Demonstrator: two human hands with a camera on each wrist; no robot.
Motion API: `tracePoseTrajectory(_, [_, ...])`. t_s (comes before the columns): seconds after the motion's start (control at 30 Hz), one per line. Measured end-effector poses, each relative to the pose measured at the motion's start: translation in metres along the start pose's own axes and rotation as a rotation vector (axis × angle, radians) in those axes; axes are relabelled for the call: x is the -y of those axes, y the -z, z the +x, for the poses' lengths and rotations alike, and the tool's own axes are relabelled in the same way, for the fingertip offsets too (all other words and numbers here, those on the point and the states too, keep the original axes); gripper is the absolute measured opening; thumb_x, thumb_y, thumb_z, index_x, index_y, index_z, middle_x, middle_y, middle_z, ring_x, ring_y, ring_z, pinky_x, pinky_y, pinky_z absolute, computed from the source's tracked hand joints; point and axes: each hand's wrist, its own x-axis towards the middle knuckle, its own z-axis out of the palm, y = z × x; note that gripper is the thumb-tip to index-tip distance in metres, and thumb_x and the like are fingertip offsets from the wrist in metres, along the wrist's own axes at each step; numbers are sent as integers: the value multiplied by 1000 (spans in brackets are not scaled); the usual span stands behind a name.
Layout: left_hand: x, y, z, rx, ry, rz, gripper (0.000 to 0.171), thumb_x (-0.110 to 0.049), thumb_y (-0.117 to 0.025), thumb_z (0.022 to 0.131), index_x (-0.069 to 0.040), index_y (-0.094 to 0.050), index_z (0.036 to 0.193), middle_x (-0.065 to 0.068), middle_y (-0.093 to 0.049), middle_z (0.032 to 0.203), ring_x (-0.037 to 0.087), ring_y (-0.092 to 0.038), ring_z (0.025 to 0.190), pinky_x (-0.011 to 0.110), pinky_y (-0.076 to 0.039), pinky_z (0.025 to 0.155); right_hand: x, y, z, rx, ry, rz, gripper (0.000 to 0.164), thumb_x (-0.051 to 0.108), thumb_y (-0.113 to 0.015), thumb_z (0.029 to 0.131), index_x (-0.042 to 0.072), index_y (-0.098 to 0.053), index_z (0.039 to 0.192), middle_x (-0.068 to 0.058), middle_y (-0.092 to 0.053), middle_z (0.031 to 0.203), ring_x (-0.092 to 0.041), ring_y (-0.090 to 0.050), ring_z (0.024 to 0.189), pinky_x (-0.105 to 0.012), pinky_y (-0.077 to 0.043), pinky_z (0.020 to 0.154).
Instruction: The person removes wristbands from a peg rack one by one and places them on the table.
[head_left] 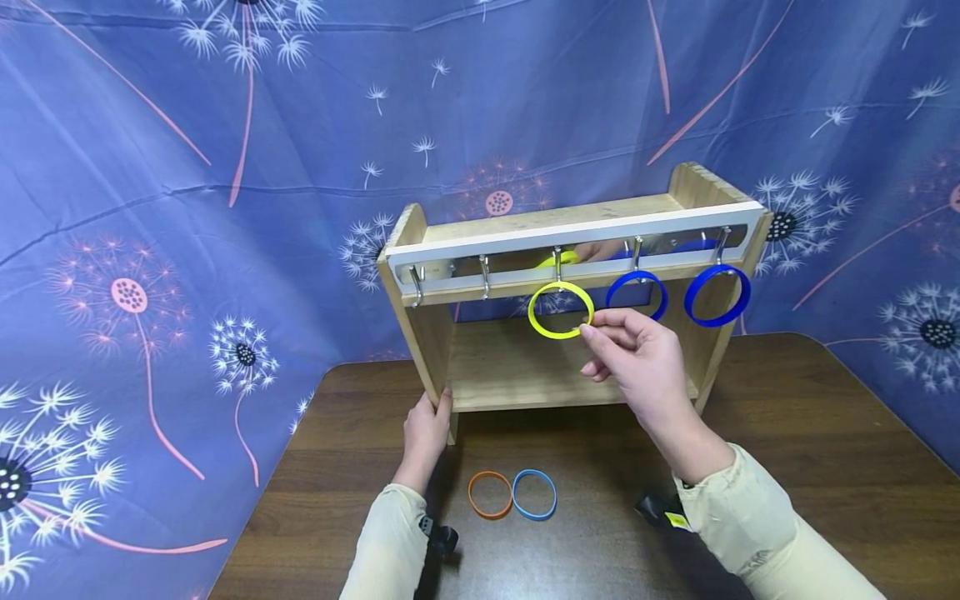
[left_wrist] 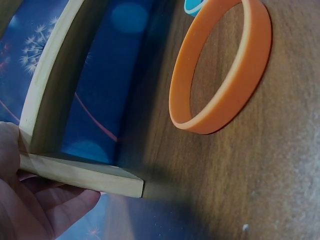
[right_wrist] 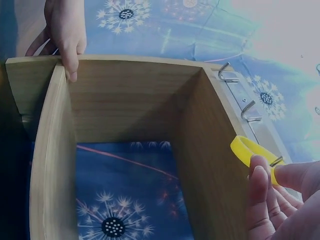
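My right hand [head_left: 637, 358] pinches a yellow silicone wristband [head_left: 555, 335] by its lower right edge, between thumb and fingers. The band's top is right at the middle metal hook [head_left: 558, 265] of a wooden shelf [head_left: 517, 367]; in the right wrist view, that hook's tip shows inside the yellow loop. With thumb in front and fingers behind, my left hand [head_left: 426, 433] grips the shelf's lower left corner. Two dark blue wristbands, a nearer one [head_left: 712, 322] and another [head_left: 663, 296] partly behind my right hand, hang from the two right hooks.
Two hooks at the left, the end one [head_left: 416, 286] and its neighbour [head_left: 484, 277], hold no bands. An orange wristband [head_left: 491, 517] and a light blue one [head_left: 534, 517] lie side by side on the brown table [head_left: 300, 517]. Behind the shelf hangs a blue dandelion-patterned cloth [head_left: 300, 167].
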Motion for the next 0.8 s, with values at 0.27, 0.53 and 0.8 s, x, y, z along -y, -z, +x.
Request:
tracePoseTrajectory(0.27, [0, 0, 0, 1, -7, 1, 32, -39, -51, 99, -13, -58, 82, 9, -60, 69, 36, -61, 72, 52, -46, 70, 3, -1, -3, -20, 6, 47, 21, 10, -68, 92, -5, -62, 106, 3, -73, 83, -15, -66, 54, -26, -53, 54])
tracePoseTrajectory(0.53, [3, -2, 0, -8, -5, 6, 33, -40, -51, 99, -14, -56, 79, 7, -57, 65, 37, -61, 71, 53, -46, 68, 6, -1, -5, -26, 15, 98, 18, 9, -68, 92, -2, -63, 105, 0, -73, 84, -15, -65, 53, -26, -53, 53])
tracePoseTrajectory(0.8, [2, -1, 1, -8, -6, 12, 33, -39, -51, 99, -13, -56, 79, 9, -59, 67, 39, -63, 74, 54, -45, 68, 6, -2, -13, 1, 12, 120, 14, 6, -67, 92, -1, -63, 104, -1, -73, 83, -16, -65, 53, -26, -53, 53])
